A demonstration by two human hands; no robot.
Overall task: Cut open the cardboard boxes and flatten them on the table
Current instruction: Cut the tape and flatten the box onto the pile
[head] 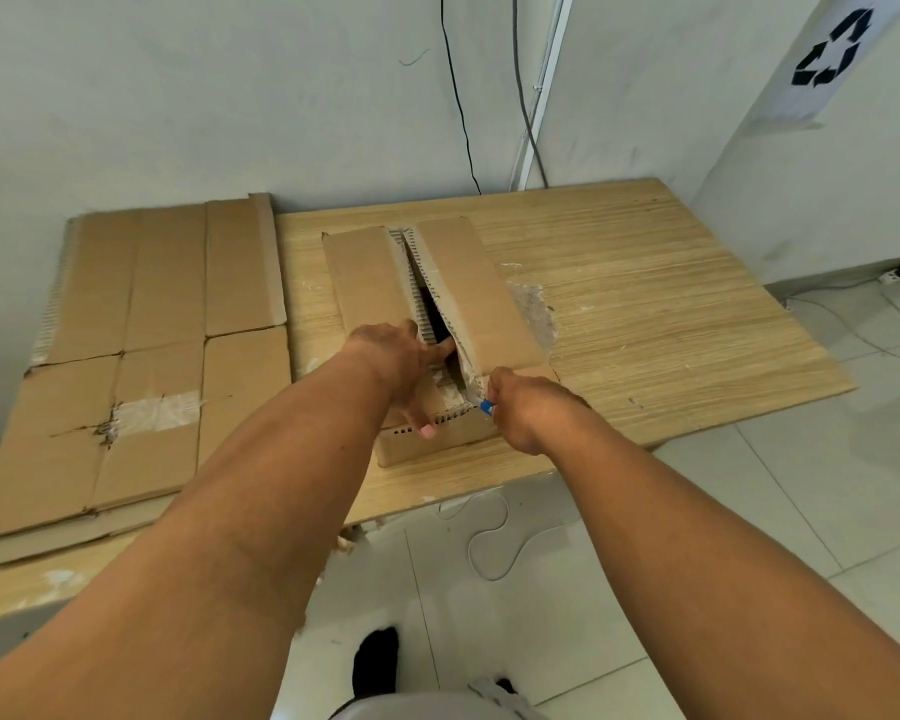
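A long brown cardboard box point(375, 283) lies on the wooden table point(671, 314), its top seam split open along the middle. My left hand point(401, 366) rests on the left top flap near the front end, thumb hooked into the gap and fingers spread down over the flap. At the box's near right corner, my right hand point(528, 413) grips a blue-handled cutter point(487, 406), its tip at the seam's front end. The blade itself is hidden.
A stack of flattened cardboard point(141, 356) covers the table's left part, with clear tape on it. Torn tape residue point(533, 314) lies to the right of the box. Cables run down the wall and across the tiled floor point(749, 511). A recycling sign point(832, 49) hangs at the right.
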